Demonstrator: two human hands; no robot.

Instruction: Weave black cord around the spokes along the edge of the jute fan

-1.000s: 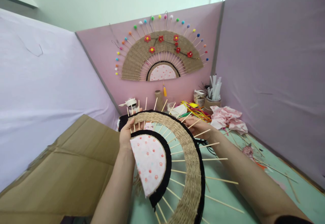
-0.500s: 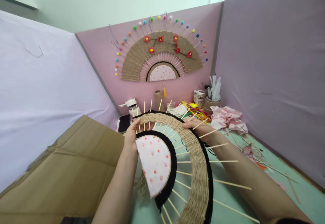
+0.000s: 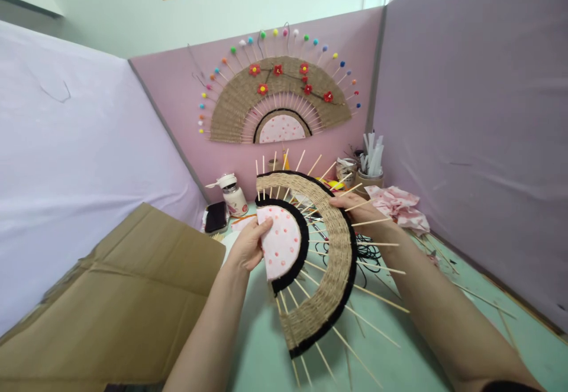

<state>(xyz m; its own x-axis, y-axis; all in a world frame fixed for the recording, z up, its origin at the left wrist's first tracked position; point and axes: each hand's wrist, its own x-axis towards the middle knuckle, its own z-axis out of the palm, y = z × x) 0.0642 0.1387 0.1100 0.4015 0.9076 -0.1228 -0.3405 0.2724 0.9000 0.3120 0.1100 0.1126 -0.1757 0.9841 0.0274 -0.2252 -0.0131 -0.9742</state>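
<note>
Both my hands hold up a half-round woven fan (image 3: 338, 244) over the green table, its straight edge turned to the left. Its band is tan twine with a black outer rim, and thin wooden sticks radiate through it. At its centre sits a white half-disc with pink dots (image 3: 284, 241), bordered in black. My left hand (image 3: 252, 241) grips this half-disc at the straight edge, thumb on the front and the other fingers behind. My right hand (image 3: 355, 207) pinches the black outer rim at the upper right; its fingers are partly hidden behind the fan.
A finished fan (image 3: 284, 84) with red flowers and pompoms hangs on the pink panel. Cardboard (image 3: 124, 297) lies at left. Behind are a white bottle (image 3: 234, 196), a phone (image 3: 216, 217), a jar of paper strips (image 3: 370, 170), crumpled pink cloth (image 3: 397, 207) and black cord (image 3: 368, 250).
The fan has moved up and turned, bringing its lower end into view. My left hand has shifted from the band's upper end to the dotted half-disc. My right hand still grips the rim.
</note>
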